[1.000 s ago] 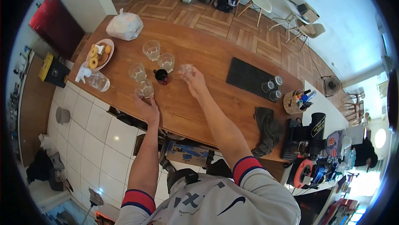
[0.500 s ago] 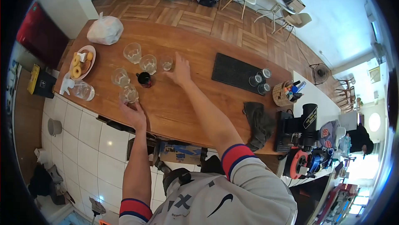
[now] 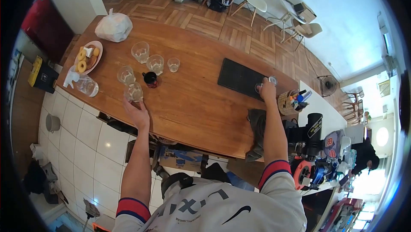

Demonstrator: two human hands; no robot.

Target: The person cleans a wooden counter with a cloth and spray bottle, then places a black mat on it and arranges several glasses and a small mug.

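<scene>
My left hand (image 3: 138,115) is curled against the base of a clear drinking glass (image 3: 133,92) near the table's front edge. Behind it stand several more glasses: one (image 3: 126,75) to the left, two (image 3: 140,52) farther back, and a smaller glass (image 3: 173,64) on the right. A small dark cup (image 3: 150,79) with a reddish lower part sits among them. At the right end of the black mat (image 3: 239,78), my right hand (image 3: 268,90) closes over a small glass, mostly hidden by the fingers. Another small glass (image 3: 272,79) shows just beyond it.
At the left are a plate of doughnuts (image 3: 99,56), a spray bottle (image 3: 87,85) and a white plastic bag (image 3: 114,25). A wicker basket of pens (image 3: 287,103), a dark cloth (image 3: 257,131) and a black machine (image 3: 314,127) lie to the right.
My right hand has swung from beside the smaller glass across to the small glasses on the mat. My left hand stays at the front glass.
</scene>
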